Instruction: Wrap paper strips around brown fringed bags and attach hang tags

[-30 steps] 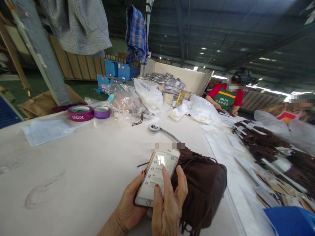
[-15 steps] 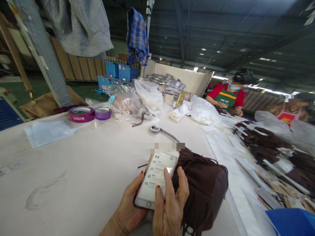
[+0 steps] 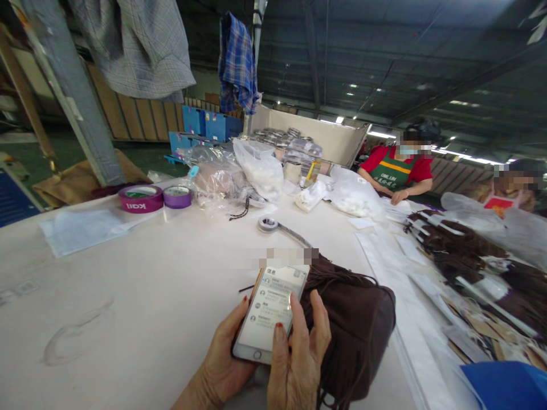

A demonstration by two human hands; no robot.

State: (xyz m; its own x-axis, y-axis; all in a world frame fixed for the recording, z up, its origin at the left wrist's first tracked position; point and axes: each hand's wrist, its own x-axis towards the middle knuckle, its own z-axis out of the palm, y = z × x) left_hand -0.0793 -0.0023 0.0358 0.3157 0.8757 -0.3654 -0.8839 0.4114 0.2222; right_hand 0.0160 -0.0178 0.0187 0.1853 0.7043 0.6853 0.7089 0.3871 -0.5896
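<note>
A white smartphone with a lit message list rests in my left hand, whose fingers wrap round its left edge and underside. My right hand is over the phone's right side, fingers spread apart and holding nothing. One finger is at or just above the screen; contact is hard to tell. Behind the phone and right hand lies a dark brown fringed bag on the white table. A grey strap with a round metal ring stretches away from it.
Two tape rolls, one magenta and one purple, lie far left near clear plastic sheets. Plastic bags stand at the back. More brown fringed goods are piled right. A co-worker in a green apron stands beyond.
My right hand has shifted slightly right over the screen, its fingers still spread. The phone and left hand stay nearly still. The co-worker's hands have moved lower and closer together.
</note>
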